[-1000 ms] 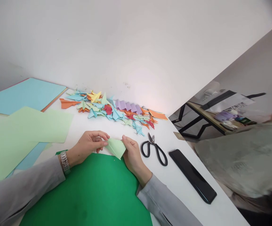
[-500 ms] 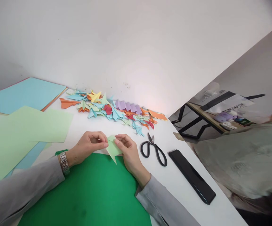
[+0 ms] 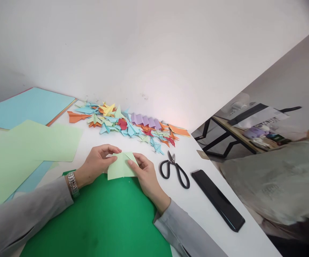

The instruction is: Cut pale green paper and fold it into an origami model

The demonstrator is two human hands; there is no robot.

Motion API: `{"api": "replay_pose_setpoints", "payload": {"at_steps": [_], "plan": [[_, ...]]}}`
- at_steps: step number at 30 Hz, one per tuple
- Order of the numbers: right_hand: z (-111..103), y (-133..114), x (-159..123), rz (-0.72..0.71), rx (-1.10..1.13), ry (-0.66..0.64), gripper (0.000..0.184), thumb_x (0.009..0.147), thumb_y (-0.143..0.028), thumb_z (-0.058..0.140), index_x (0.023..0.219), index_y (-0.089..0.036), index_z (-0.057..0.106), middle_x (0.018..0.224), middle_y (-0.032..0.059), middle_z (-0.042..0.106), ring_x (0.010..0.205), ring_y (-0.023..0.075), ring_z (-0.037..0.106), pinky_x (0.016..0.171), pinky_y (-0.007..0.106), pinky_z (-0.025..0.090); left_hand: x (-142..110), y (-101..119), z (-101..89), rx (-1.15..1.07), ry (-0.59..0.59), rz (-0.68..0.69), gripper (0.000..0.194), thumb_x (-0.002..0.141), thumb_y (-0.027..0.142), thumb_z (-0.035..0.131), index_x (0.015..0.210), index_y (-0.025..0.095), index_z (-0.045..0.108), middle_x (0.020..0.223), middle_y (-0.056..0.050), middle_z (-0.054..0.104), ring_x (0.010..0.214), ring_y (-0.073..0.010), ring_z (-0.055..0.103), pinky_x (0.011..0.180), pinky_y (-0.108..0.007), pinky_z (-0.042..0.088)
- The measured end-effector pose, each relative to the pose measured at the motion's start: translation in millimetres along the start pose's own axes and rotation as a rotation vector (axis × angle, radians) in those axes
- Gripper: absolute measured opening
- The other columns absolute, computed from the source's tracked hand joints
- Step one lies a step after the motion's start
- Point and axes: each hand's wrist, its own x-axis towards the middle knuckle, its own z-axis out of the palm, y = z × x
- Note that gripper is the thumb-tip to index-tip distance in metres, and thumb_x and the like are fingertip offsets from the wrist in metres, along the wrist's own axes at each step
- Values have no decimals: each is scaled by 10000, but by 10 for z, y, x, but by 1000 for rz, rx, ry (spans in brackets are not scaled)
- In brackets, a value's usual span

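Between my two hands is a small pale green piece of paper (image 3: 119,169), creased down the middle and spread nearly flat. My left hand (image 3: 97,162) pinches its upper left part between thumb and fingers. At the upper right edge my right hand (image 3: 146,171) grips it, thumb on the front and fingers behind. The paper is held just over the far edge of a large green sheet (image 3: 98,217). To the right of my right hand lie black-handled scissors (image 3: 172,167), blades slightly apart and pointing away.
Folded paper shapes (image 3: 122,124) in many colours are heaped along the wall. Large light green sheets (image 3: 23,157) and a light blue stack (image 3: 28,107) lie at left. A long black case (image 3: 218,200) rests near the right edge. A person in a grey-green top (image 3: 277,182) is beyond it.
The pale green paper has gone from a narrow pointed fold to a wider, opened-out shape. My left hand has shifted slightly left and up along it.
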Motion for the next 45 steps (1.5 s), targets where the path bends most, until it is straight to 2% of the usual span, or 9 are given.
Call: {"api": "replay_pose_setpoints", "payload": {"at_steps": [4, 8, 14, 19, 23, 27, 30, 40, 45], "plan": [[0, 21, 3, 10, -30, 11, 277, 737, -389, 673, 937, -197, 657, 855, 40, 702, 767, 194, 634, 685, 309, 497, 36, -10, -27, 53, -14, 38, 161, 630, 277, 701, 725, 153, 663, 926, -81, 692, 960, -224, 607, 820, -355, 501], [-7, 81, 0, 25, -82, -19, 364, 732, -378, 671, 1048, -203, 624, 772, 22, 678, 691, 182, 614, 636, 302, 478, 98, -33, -103, 218, -92, 132, 109, 672, 265, 648, 660, 159, 671, 872, -82, 696, 864, -206, 633, 747, -324, 521], [11, 94, -21, -38, -345, 22, 389, 769, -373, 613, 1099, -169, 618, 665, 4, 611, 572, 145, 509, 533, 269, 399, 145, -77, -162, 497, -184, 273, 162, 762, 191, 529, 799, 171, 686, 907, -83, 689, 845, -189, 631, 722, -296, 504], [16, 59, -15, -56, -516, 70, 358, 780, -327, 573, 1083, -149, 635, 635, -3, 582, 542, 136, 473, 519, 265, 375, 178, -94, -226, 855, -368, 511, 240, 812, 147, 463, 906, 178, 681, 965, -94, 658, 926, -209, 575, 802, -328, 464], [2, 33, 1, -50, -669, 114, 294, 741, -264, 594, 1003, -151, 666, 666, 12, 592, 563, 146, 492, 553, 279, 395, 189, -49, -263, 1112, -508, 645, 266, 868, 140, 413, 874, 164, 677, 918, -99, 640, 871, -210, 540, 784, -337, 441], [16, -4, -4, -118, -855, 116, 210, 732, -208, 587, 914, -158, 680, 673, 11, 551, 604, 157, 501, 582, 282, 404, 186, -10, -255, 1228, -523, 701, 269, 896, 133, 397, 840, 144, 660, 880, -92, 619, 835, -202, 525, 745, -328, 445], [43, -21, -24, -166, -961, 84, 215, 744, -179, 566, 928, -136, 669, 716, 28, 543, 644, 168, 513, 618, 292, 421, 184, -10, -251, 1307, -550, 720, 264, 879, 72, 397, 857, 130, 654, 869, -91, 608, 810, -195, 513, 722, -317, 445], [27, 42, -64, -292, -1145, 45, 263, 810, -210, 521, 1028, -112, 630, 837, 90, 572, 785, 230, 549, 705, 352, 460, 188, -7, -242, 1462, -603, 804, 213, 891, 92, 424, 863, 109, 634, 850, -89, 586, 767, -197, 478, 698, -324, 418], [-15, 72, -53, -414, -1164, 19, 236, 831, -206, 508, 1015, -113, 624, 847, 104, 585, 809, 237, 543, 716, 361, 476, 178, 9, -233, 1498, -598, 871, 164, 885, 107, 466, 858, 118, 627, 818, -76, 577, 747, -198, 476, 669, -325, 389]]}}
